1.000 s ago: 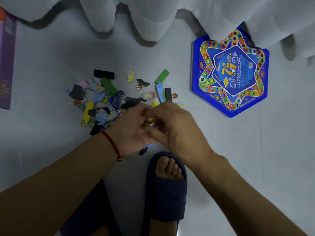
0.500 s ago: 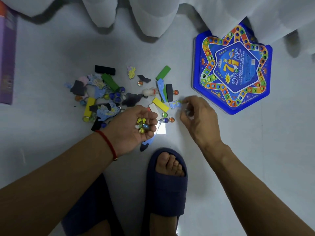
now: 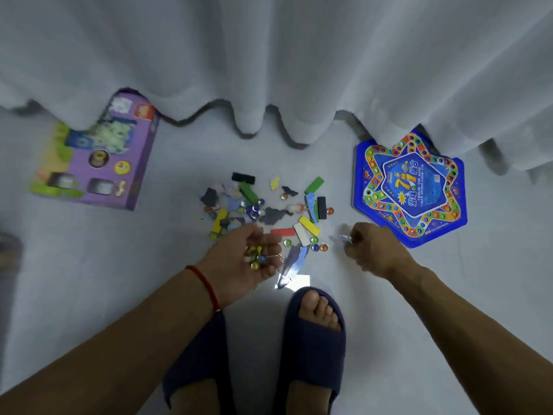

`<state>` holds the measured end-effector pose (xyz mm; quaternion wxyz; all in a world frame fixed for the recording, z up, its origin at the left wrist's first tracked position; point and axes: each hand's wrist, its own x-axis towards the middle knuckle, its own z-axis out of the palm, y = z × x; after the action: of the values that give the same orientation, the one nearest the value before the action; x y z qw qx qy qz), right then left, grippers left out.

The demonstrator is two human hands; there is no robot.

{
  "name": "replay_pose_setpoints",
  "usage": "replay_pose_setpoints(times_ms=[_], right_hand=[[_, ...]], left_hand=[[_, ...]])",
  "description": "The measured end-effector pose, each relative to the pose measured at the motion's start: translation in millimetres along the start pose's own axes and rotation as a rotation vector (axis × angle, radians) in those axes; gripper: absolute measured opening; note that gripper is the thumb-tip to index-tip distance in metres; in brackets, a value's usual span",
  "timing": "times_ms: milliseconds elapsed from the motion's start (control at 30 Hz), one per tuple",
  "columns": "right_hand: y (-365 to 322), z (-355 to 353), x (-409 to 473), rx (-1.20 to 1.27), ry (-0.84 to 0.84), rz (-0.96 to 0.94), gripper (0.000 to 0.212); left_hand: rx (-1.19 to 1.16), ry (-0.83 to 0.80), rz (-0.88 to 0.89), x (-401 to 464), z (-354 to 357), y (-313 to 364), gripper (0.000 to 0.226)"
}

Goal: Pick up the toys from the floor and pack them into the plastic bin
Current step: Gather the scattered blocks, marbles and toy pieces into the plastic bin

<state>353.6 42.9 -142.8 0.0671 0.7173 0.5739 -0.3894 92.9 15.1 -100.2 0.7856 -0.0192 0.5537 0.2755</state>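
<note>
1. Left hand (image 3: 248,259) cups gathered marbles (image 3: 256,257), fingers curled.
2. Right hand (image 3: 372,250) pinches a small blurred piece.
3. Loose marbles (image 3: 318,247) on floor (image 3: 389,295) likely roll; pinch across the middle.

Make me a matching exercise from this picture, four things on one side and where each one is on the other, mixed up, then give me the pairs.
Things:
1. small glass marbles
2. purple cardboard toy box
3. blue star-shaped game board
4. dark blue rubber slipper

Places:
A. on the floor at far left
B. on the person's foot
C. cupped in the left hand
D. just beyond the right hand

Pairs: 1-C, 2-A, 3-D, 4-B
</note>
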Motion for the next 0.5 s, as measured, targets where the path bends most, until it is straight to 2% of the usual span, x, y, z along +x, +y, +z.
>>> replay_pose_setpoints(times_ms=[67, 133, 300, 400, 467, 500], right_hand=[[-28, -23, -35, 0.198, -0.016, -0.093, 0.007], [-72, -51, -73, 0.339, -0.129, -0.191, 0.005], [-238, -99, -153, 0.38, -0.392, -0.426, 0.025], [-354, -80, -206, 0.317, -0.563, -0.552, 0.02], [-421, -43, -247, 0.232, -0.627, -0.646, 0.007], [-449, -19, -269, 0.2, -0.639, -0.69, 0.008]], left_hand=[[-0.107, 0.002, 0.063, -44, -21, 8, 0.03], [-0.209, 0.0, 0.143, -94, -47, 15, 0.033], [-0.508, 0.02, 0.457, -222, -134, 18, 0.037], [-0.662, 0.067, 0.636, -289, -201, 7, 0.031], [-0.746, 0.161, 0.73, -327, -242, -2, 0.039], [-0.776, 0.212, 0.765, -345, -261, -6, 0.044]])
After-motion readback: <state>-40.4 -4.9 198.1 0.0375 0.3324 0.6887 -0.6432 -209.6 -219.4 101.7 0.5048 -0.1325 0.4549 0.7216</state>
